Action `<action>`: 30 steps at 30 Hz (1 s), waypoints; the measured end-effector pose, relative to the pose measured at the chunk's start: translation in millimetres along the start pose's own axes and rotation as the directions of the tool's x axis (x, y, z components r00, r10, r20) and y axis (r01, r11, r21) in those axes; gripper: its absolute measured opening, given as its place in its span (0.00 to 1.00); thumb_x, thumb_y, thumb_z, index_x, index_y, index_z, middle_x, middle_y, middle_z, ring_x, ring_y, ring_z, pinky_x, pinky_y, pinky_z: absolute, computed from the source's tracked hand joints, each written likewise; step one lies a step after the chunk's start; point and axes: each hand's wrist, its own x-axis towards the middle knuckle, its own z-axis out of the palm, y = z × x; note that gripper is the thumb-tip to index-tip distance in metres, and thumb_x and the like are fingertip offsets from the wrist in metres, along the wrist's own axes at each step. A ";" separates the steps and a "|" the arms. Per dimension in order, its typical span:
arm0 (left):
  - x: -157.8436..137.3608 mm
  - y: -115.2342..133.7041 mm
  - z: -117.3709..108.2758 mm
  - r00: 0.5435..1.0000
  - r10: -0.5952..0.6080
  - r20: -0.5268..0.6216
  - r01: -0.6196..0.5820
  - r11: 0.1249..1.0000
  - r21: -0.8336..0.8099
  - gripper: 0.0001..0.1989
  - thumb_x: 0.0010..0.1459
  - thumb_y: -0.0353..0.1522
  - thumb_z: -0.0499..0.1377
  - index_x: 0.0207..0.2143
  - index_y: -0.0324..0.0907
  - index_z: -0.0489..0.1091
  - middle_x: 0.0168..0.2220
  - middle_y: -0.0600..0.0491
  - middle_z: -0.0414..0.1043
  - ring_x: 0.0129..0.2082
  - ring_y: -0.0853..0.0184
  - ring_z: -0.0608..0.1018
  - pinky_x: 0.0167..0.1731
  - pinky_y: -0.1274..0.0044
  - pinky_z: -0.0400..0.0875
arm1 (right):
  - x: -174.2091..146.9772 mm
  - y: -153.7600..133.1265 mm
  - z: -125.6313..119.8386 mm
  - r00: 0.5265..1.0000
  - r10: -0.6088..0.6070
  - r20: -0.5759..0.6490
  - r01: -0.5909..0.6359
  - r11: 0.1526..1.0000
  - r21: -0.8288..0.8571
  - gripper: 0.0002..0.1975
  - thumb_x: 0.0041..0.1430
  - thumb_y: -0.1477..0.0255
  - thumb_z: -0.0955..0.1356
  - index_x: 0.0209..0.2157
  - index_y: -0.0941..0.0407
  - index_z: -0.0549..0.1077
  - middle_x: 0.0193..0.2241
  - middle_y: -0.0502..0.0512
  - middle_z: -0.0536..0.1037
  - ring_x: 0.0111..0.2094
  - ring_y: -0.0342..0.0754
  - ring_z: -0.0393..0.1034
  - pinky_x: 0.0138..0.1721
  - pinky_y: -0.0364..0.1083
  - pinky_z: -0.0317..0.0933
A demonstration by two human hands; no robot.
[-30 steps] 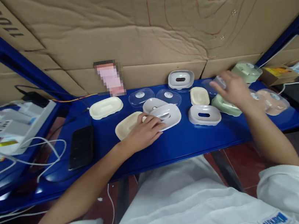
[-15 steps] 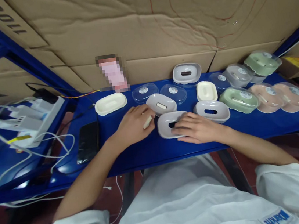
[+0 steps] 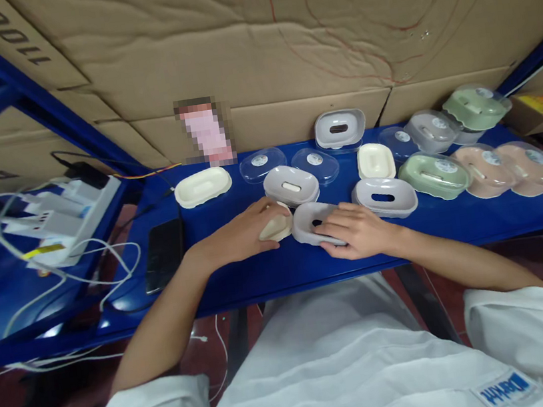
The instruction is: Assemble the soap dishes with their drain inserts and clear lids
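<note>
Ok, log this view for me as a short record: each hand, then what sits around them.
Left hand: holds a cream piece, tilted
Right hand: fingers over the right side of a slotted gray dish
Right of the right hand: lidded green box, then two lidded peach boxes
Behind the hands: gray dish with pale center, two clear lids
Far left: dark phone, white power strip with cables

Cream piece, partly covered by left grip; grey tray, partly hidden beneath right grip; pink panel, pixelated, beyond left grip.
</note>
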 end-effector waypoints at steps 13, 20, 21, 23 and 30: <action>3.7 21.4 15.8 0.987 0.095 -0.128 -0.078 0.988 0.131 0.37 0.52 0.37 0.78 0.61 0.45 0.67 0.66 0.38 0.63 0.67 0.41 0.70 0.65 0.49 0.69 | 4.7 -2.0 -6.5 0.994 0.067 -0.081 -0.066 0.998 0.021 0.09 0.72 0.68 0.66 0.48 0.54 0.77 0.37 0.56 0.83 0.35 0.52 0.76 0.38 0.51 0.63; -9.3 -0.4 -4.9 0.997 -0.071 0.005 0.071 0.990 -0.121 0.44 0.57 0.41 0.74 0.70 0.52 0.57 0.66 0.44 0.66 0.62 0.49 0.75 0.61 0.58 0.75 | 5.9 -1.2 -1.6 0.999 0.015 -0.036 -0.016 1.000 -0.012 0.13 0.76 0.66 0.66 0.54 0.58 0.77 0.43 0.60 0.85 0.40 0.51 0.78 0.42 0.50 0.62; -7.7 0.2 -1.5 0.997 -0.065 0.031 0.069 0.985 -0.159 0.44 0.57 0.40 0.74 0.70 0.51 0.56 0.66 0.44 0.66 0.61 0.50 0.76 0.60 0.60 0.76 | 6.1 -1.6 -0.7 1.000 0.007 -0.026 -0.007 1.000 -0.024 0.14 0.77 0.66 0.66 0.55 0.59 0.77 0.44 0.60 0.85 0.42 0.52 0.78 0.43 0.50 0.62; -3.2 5.0 6.4 0.997 -0.051 0.053 0.060 0.982 -0.179 0.45 0.57 0.39 0.74 0.71 0.50 0.55 0.67 0.43 0.65 0.59 0.51 0.78 0.58 0.61 0.78 | 6.5 -2.7 0.8 1.000 -0.003 -0.001 0.003 0.999 -0.043 0.16 0.77 0.65 0.66 0.56 0.60 0.77 0.45 0.61 0.85 0.43 0.52 0.77 0.45 0.51 0.63; 7.5 23.0 14.6 0.997 0.055 -0.047 -0.038 0.954 0.298 0.25 0.63 0.33 0.69 0.60 0.44 0.69 0.68 0.38 0.64 0.67 0.42 0.70 0.65 0.52 0.68 | 7.8 -5.0 4.4 0.998 -0.014 0.057 0.014 1.000 0.005 0.17 0.78 0.68 0.64 0.60 0.60 0.76 0.53 0.64 0.83 0.53 0.54 0.78 0.54 0.54 0.69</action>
